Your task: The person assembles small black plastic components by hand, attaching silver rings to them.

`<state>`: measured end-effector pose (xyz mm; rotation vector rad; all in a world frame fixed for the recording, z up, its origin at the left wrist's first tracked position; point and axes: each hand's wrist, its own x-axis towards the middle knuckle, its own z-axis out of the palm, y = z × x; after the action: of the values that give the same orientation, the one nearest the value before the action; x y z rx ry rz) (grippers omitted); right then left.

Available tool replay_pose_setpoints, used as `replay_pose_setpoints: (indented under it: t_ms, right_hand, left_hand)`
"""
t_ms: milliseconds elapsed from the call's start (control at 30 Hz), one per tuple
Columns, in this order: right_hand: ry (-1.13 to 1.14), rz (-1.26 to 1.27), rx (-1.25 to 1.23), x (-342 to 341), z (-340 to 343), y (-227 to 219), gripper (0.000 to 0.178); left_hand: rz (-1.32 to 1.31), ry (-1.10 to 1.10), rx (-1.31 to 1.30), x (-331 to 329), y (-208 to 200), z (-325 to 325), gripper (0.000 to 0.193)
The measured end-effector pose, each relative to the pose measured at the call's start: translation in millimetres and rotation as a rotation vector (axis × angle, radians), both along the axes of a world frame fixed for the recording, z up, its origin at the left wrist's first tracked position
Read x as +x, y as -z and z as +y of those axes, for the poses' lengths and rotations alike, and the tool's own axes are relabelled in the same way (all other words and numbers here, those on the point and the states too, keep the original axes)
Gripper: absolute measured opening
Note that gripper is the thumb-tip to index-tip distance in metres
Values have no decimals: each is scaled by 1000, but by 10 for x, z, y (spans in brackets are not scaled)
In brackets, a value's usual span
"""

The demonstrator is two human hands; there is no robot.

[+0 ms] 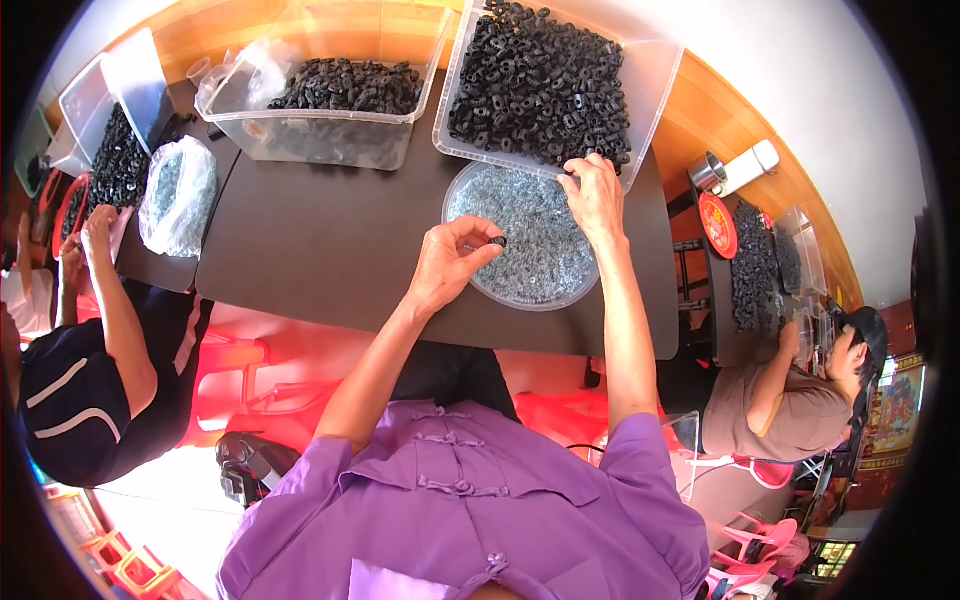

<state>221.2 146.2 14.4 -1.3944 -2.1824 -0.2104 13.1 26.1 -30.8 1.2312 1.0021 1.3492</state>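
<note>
My left hand [448,265] pinches a small black plastic piece [498,241] between thumb and fingers, above the left side of a round clear tub [452,205]. Many tiny silvery-blue bits [530,245] fill that tub; their kind is too small to tell. My right hand [597,203] is at the near rim of a big clear bin [650,85], its fingers bent over the edge. Small black plastic pieces with holes [540,80] are heaped in this bin. Whatever the right fingertips pinch cannot be made out.
A second clear bin [330,140] with black pieces stands on the dark table [300,230], left of the first. Further left are a bag of silvery bits [180,200] and a person [100,370] at work. Another person [780,390] sits right, by a red plate [718,225].
</note>
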Motion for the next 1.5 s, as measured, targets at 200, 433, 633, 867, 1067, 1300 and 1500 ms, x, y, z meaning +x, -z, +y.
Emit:
replay_pose_setpoints:
  t_ms: [200,433,633,867,1067,1300,1500]
  right_hand:
    - [-116,134,-44,-15,-32,-56,11]
    - [-273,868,-472,-221,-494,-31,19]
    - [-371,1074,-707,-335,-879,22,15]
    - [-351,1023,-702,-390,-1005,74,15]
    - [-298,1031,-700,-410,-1032,92,15]
    - [-301,754,-448,-486,-1106,-15,14]
    - [-308,526,-280,-472,-1115,-6,12]
  left_hand:
    - [-18,17,-6,4,-14,-29,12]
    - [-32,29,-6,-30,43,-2,13]
    - [-119,78,-26,-39,0,20,13]
    - [-173,94,-65,-66,78,5,19]
    - [-146,123,-60,-57,71,1,19]
    - [-7,74,-31,-31,56,-5,18]
    - [189,37,28,-27,0,-21,19]
